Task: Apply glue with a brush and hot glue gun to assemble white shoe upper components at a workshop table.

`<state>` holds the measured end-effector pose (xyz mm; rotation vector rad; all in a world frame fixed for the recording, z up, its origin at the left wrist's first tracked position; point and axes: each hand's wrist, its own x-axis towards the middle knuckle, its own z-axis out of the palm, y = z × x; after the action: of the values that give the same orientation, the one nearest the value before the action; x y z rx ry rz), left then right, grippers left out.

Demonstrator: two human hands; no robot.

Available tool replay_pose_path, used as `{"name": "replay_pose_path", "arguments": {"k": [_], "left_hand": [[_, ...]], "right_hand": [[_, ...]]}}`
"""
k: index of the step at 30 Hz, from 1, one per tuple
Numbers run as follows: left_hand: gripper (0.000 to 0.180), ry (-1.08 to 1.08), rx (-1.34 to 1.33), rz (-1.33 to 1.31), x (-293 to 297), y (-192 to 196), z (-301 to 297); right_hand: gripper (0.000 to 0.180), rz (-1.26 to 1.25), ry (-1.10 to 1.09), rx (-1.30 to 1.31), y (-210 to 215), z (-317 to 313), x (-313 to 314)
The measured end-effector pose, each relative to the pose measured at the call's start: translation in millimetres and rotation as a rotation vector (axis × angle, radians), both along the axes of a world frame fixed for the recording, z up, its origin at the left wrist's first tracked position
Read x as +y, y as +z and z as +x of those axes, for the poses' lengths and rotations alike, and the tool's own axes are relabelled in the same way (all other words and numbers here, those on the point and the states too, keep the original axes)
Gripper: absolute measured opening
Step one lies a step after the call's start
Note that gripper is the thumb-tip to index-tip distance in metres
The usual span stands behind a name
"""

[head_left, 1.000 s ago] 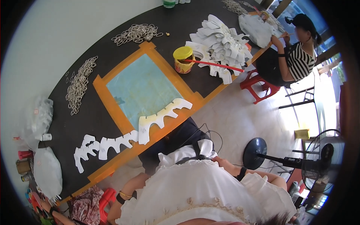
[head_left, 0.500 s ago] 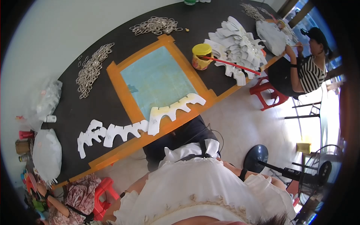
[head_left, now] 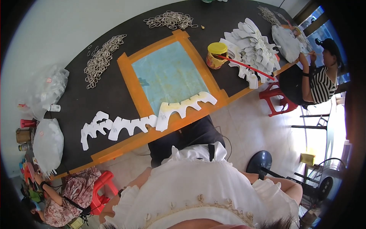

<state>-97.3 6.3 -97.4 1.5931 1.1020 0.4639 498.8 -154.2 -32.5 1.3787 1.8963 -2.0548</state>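
Lying beyond hidden grip, white scalloped strip

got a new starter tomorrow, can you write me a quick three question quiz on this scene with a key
1. Multiple choice: what colour is the sheet inside the orange border? A red, B light blue, C black.

2. True or false: both of the camera wearer's hands are resting on that sheet.

3. Fill in the blank: from the wearer's view, the big pile of white cutouts lies to the ___ of the yellow-topped tub.

Key: 1 B. 2 False; neither of the wearer's hands shows. 3 right.
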Motion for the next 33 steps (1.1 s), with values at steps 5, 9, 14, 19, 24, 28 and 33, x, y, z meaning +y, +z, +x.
{"name": "replay_pose_path", "arguments": {"k": [5,9,14,19,24,28,33], "left_hand": [[0.018,0.023,-0.036,0.055,37.4,-0.1,20.5],[0.018,0.105,-0.045,0.092,46.0,3.7,17.7],[0.019,0.177,-0.051,0.078,46.6,-0.7,19.4],[0.02,0.183,-0.069,-0.071,-0.3,-18.5,52.4],[0.029,-0.076,-0.176,-0.272,3.4,12.8,107.1],[0.036,-0.151,-0.145,-0.253,15.7,31.8,116.3],[0.032,-0.133,-0.059,-0.176,19.2,39.7,120.0]], "right_hand": [[0.052,0.017,-0.028,-0.009,45.1,-168.7,115.9],[0.052,0.282,-0.044,0.138,33.3,-210.5,141.0],[0.046,0.203,-0.176,-0.017,18.4,-235.8,146.3],[0.035,0.271,-0.539,0.074,-4.4,-209.9,157.2],[0.037,0.203,-0.621,0.132,17.3,-235.7,185.7],[0.038,0.192,-0.655,0.123,13.9,-229.7,184.0],[0.043,0.346,-0.442,0.079,21.1,-226.5,191.3]]}}
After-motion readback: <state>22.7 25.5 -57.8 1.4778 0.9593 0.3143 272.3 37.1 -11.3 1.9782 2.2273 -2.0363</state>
